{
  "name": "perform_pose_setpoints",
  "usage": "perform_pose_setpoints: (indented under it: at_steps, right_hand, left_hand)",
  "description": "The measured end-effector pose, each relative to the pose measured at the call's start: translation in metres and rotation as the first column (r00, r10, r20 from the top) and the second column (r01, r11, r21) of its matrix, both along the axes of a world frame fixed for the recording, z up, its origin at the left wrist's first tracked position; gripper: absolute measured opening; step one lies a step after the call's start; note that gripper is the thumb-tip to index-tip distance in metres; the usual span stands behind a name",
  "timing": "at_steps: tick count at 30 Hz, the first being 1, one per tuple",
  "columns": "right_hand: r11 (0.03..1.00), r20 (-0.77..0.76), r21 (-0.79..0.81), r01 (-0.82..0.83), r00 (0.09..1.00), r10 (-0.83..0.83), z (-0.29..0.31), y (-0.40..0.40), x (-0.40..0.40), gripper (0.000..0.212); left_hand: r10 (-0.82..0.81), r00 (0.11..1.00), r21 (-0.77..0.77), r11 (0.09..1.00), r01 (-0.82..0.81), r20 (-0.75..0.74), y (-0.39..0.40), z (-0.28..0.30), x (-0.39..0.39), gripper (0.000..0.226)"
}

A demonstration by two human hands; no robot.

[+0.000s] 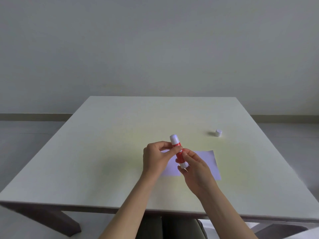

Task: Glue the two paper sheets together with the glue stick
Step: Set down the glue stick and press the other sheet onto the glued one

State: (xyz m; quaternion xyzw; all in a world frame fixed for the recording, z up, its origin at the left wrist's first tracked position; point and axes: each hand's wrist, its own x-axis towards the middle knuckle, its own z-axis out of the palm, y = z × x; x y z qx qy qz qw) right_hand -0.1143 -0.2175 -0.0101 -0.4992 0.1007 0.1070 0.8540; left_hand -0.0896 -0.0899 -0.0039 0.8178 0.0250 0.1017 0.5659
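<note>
Both hands pinch the red glue stick (178, 151) above the paper sheets (206, 159): left hand (156, 157) upper body, right hand (195, 165) base. Label lettering unreadable. White cap (218, 133) at two o'clock.

Pale square table (120, 152) (dark legs) before a grey wall (155, 40)

The glue stick (178, 150) looks like smooth, slightly glossy plastic; its cap (218, 133), at two o'clock, likewise. The sheets (206, 160) are matt paper on a smooth, matt table (120, 135).
</note>
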Motion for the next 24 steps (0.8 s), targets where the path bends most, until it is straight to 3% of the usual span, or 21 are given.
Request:
perform_pose_setpoints:
  at_steps: [6, 11, 14, 17, 19, 22, 24]
  right_hand:
    - [0.985, 0.083, -0.174, 0.012, 0.997, 0.002, -0.006, -0.002, -0.004, 0.009]
    - [0.977, 0.068, -0.194, 0.089, 0.995, -0.077, -0.009, -0.017, 0.002, 0.006]
    - [0.941, 0.092, -0.279, 0.19, 0.981, -0.171, -0.012, -0.032, 0.009, 0.009]
    - [0.806, 0.206, -0.483, 0.342, 0.939, -0.275, -0.017, -0.052, 0.017, 0.011]
    - [0.649, 0.288, -0.646, 0.401, 0.916, -0.279, -0.023, -0.066, 0.024, 0.014]
    - [0.37, 0.343, -0.833, 0.411, 0.909, -0.238, -0.037, -0.086, 0.035, 0.024]
    - [0.281, 0.319, -0.886, 0.369, 0.924, -0.209, -0.046, -0.096, 0.041, 0.033]
  left_hand:
    - [0.035, 0.999, -0.03, 0.999, -0.036, -0.021, 0.009, -0.004, 0.002, 0.006]
    - [0.158, 0.98, 0.045, 0.985, -0.165, 0.122, 0.037, 0.029, 0.027, 0.025]
    - [0.213, 0.955, 0.117, 0.964, -0.24, 0.208, 0.055, 0.05, 0.044, 0.025]
    - [0.251, 0.939, 0.187, 0.936, -0.297, 0.234, 0.072, 0.057, 0.062, 0.026]
    - [0.249, 0.948, 0.245, 0.924, -0.293, 0.195, 0.082, 0.051, 0.075, 0.037]
    - [0.263, 0.956, 0.291, 0.912, -0.29, 0.131, 0.091, 0.033, 0.09, 0.043]
    - [0.285, 0.953, 0.297, 0.905, -0.303, 0.104, 0.094, 0.023, 0.096, 0.04]
